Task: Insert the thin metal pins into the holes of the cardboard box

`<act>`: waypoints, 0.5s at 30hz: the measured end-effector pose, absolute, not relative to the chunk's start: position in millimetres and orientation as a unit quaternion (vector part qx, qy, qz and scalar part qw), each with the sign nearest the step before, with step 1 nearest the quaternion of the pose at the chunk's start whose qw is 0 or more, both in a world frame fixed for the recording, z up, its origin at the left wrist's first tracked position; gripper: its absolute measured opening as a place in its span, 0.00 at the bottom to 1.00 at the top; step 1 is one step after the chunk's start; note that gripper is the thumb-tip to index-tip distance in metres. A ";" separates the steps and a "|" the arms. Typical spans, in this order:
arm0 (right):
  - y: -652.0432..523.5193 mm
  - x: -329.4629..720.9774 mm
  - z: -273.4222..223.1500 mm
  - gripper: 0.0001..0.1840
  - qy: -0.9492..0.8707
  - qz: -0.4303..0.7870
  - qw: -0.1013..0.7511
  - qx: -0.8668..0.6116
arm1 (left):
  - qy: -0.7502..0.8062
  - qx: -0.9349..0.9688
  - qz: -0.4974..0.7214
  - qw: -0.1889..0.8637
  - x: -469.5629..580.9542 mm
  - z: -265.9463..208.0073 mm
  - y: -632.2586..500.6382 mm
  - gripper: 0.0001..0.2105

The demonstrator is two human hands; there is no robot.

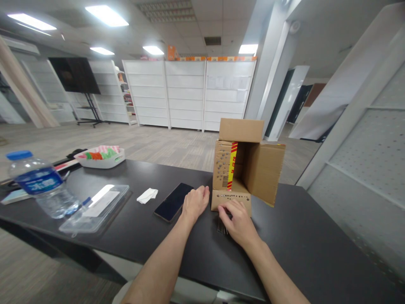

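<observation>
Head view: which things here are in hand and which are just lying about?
In hand:
- cardboard box, left hand beside it
- dark thin pieces, under right hand

Lying about:
- phone
- tissue
- water bottle
- clear case
- white tray

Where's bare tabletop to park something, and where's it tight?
Free: the dark table right of the cardboard box, out to the edge, and the near strip below the phone.
Crowded: left end, with water bottle and clear case; right hand and left hand crowd the box front.
</observation>
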State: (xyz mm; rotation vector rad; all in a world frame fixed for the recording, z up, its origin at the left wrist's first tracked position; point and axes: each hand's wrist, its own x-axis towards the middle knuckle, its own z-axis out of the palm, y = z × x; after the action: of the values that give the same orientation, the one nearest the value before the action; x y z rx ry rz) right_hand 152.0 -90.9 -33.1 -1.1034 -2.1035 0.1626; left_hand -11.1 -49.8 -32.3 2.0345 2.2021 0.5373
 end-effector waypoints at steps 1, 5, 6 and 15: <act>-88.6 152.8 -35.1 0.12 -0.805 0.075 0.397 -0.434 | 0.722 0.668 0.176 0.045 -11.3 -32.9 -49.4 0.26; -79.1 156.2 -41.2 0.15 -0.722 0.147 0.498 -0.457 | 0.716 0.675 0.173 0.034 -11.9 -35.2 -48.0 0.26; -77.0 156.9 -41.9 0.16 -0.701 0.160 0.517 -0.465 | 0.717 0.675 0.172 0.034 -11.9 -35.4 -47.8 0.26; -69.5 158.5 -42.6 0.19 -0.620 0.199 0.580 -0.490 | 0.725 0.667 0.165 0.043 -11.3 -33.1 -48.8 0.26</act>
State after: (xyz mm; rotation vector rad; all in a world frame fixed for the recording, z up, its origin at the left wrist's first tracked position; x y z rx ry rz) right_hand 158.5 -69.5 -42.6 -1.1465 -1.4486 0.4641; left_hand -11.3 -48.8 -33.1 2.0391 2.2184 0.5046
